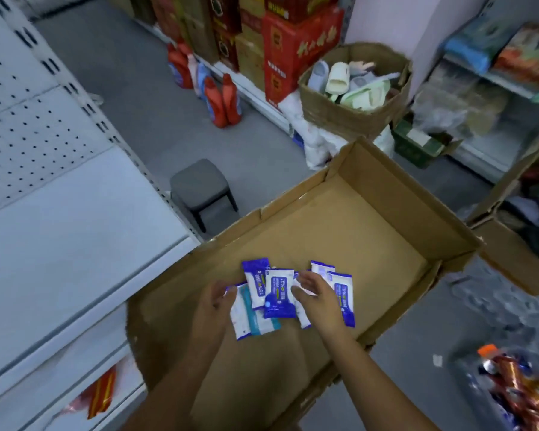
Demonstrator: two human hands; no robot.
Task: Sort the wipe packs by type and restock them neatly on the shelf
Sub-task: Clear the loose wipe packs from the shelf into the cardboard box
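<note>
Shop aisle, grey floor; white shelf [75, 231] at left. Cardboard box [395, 194] — wipe packs [277, 290] heaped inside, blue type overlapping teal-striped pack [257, 321]. Heap flanked by left hand [213, 301] and right hand [316, 293], fingers relaxed, nothing gripped. Risk — types mixed if overlapping packs are scooped together.

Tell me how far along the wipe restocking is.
Done: nothing yet; no wipes visible on the white metal shelf. In hand: left hand and right hand reach the blue-and-white wipe packs in the brown cardboard box. Left: separating the teal-striped pack, shelving all.
</note>
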